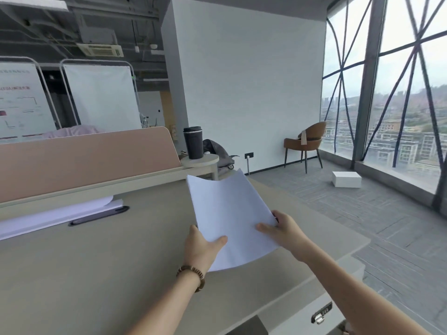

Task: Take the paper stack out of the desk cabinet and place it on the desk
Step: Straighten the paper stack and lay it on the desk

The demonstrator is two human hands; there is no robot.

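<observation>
I have the paper stack [229,218] in both hands, held over the right part of the tabletop [96,262], near its right edge. My left hand [200,247] pinches the stack's near left side, thumb lying flat on the top sheet and the other fingers hidden underneath. My right hand [283,232] grips the near right corner the same way, thumb on top and fingers curled under the edge. The stack sags in a shallow curve between my hands, and its far end rises and points toward the tabletop's far right corner. I cannot tell whether the near edge touches the surface or hangs just above it. On my left wrist sits a brown beaded bracelet [192,276].

Along the far edge of the tabletop runs a pinkish divider panel [84,158]. Against its base, toward the far left, lies another pile of white sheets [60,216] with a dark pen [99,216] just beside its near edge. Past the divider's right end, a dark travel cup [193,142] stands upright on a small round shelf [200,160]. At the near right, below the tabletop's edge, part of the desk cabinet's front with its lock [321,313] shows. On the floor beyond, a brown chair [307,141] stands near the window, and a white box [346,179] lies well apart from it.
</observation>
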